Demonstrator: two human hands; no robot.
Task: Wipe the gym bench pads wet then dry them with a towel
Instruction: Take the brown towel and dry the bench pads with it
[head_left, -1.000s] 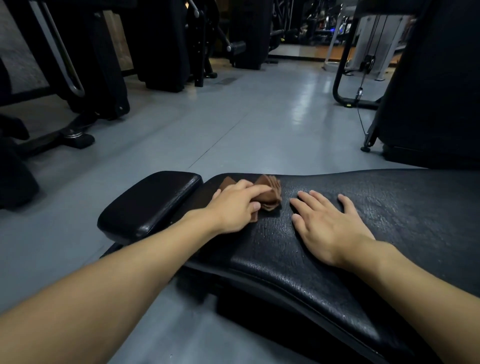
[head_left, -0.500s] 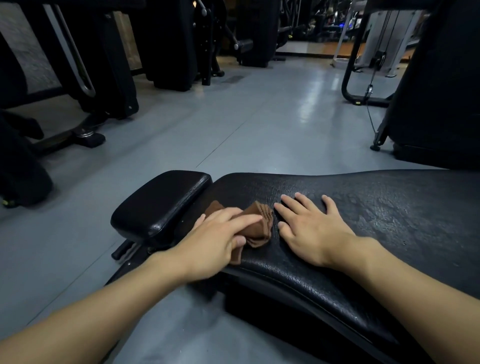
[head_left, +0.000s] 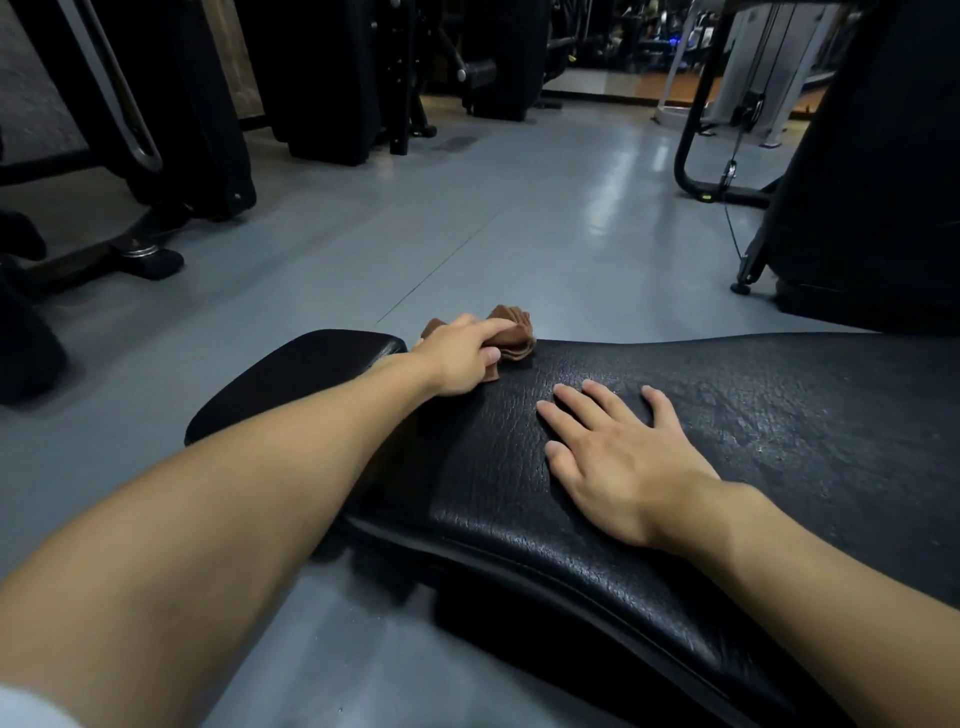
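Grey flooring (head_left: 519, 218) is seen past a creased black bench pad (head_left: 779, 415). At its far edge a crumpled brown cloth (head_left: 511, 338) is gripped by the left hand (head_left: 460, 358); the right hand (head_left: 618, 462) is spread flat.

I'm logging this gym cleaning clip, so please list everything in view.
long bench pad: one, black, textured, across the foreground
small bench pad: one, black, smooth, at the long pad's left end
cloth: one, brown, bunched, on the long pad's far edge near its left end
floor: grey, glossy, around the bench
gym machines: several, black, along the back and on the right
left hand: one, holds the cloth against the long pad
right hand: one, flat with fingers spread, rests on the long pad
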